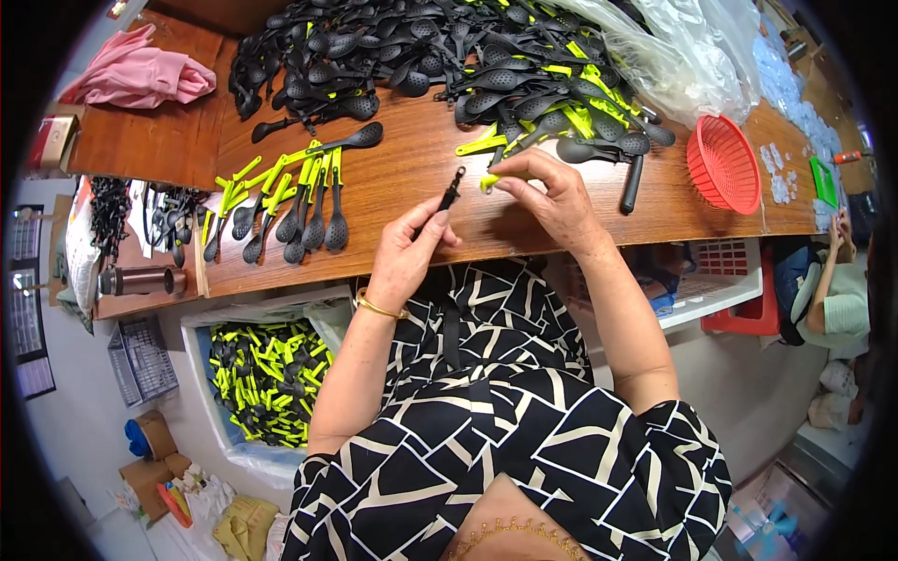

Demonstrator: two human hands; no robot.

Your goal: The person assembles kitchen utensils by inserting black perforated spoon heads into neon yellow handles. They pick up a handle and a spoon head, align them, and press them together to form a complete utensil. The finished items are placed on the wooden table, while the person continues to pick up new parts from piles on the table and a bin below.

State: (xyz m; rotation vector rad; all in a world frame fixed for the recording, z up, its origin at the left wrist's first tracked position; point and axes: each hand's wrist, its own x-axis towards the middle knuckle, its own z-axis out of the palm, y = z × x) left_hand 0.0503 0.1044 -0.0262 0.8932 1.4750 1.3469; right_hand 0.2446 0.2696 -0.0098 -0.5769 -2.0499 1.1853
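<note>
Over the front of the table (393, 159), my left hand (412, 245) is closed around a slim black piece (451, 191) with a small ring at its upper end. Just to its right, my right hand (558, 198) pinches a small yellow-green piece (488, 182) between thumb and fingers; its shape is partly hidden. The two held pieces are close but apart. Left of my hands lies a row of black slotted spoons (315, 229) with yellow-green handles. Beyond, a big heap of black spoons (374, 51) covers the back of the table.
A red basket (723, 166) stands at the right, beside a clear plastic bag (687, 61). One black handle (632, 184) points toward me. Below the table, a lined bin (201, 374) holds many finished-looking spoons. Pink cloth (140, 70) lies far left; another person (832, 290) sits far right.
</note>
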